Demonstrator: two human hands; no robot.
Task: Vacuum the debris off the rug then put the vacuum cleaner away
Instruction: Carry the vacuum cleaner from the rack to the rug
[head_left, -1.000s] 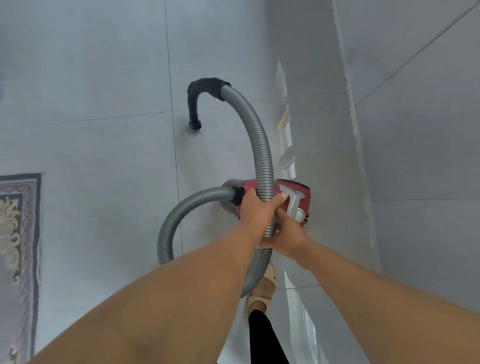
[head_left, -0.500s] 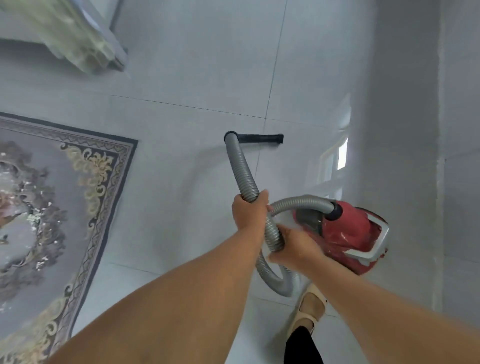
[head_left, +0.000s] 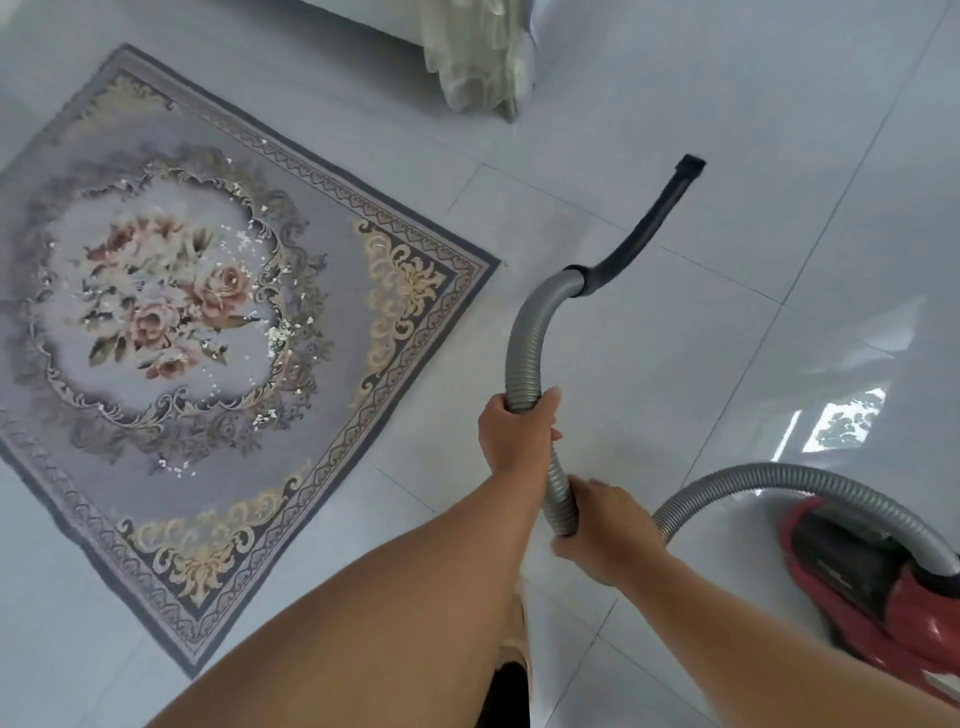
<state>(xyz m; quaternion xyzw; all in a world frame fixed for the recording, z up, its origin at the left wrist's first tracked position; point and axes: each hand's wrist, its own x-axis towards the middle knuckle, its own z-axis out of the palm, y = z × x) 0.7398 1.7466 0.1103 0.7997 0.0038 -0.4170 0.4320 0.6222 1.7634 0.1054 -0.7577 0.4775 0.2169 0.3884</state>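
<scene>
A grey floral rug lies on the tiled floor at the left, with pale debris scattered over its middle. My left hand grips the grey ribbed vacuum hose from above. Just below it, my right hand holds the same hose. The hose ends in a black nozzle that points up and right, over bare tile, well right of the rug. The red vacuum cleaner body sits on the floor at the lower right, and the hose loops back to it.
White tiled floor surrounds the rug. A pale ruffled fabric hangs down at the top, beside a white furniture edge. My foot in a beige slipper shows between my arms.
My view has swung left, bringing the whole rug into sight. The nozzle has swung from pointing sideways to pointing up and right. The vacuum body now lies further to the lower right.
</scene>
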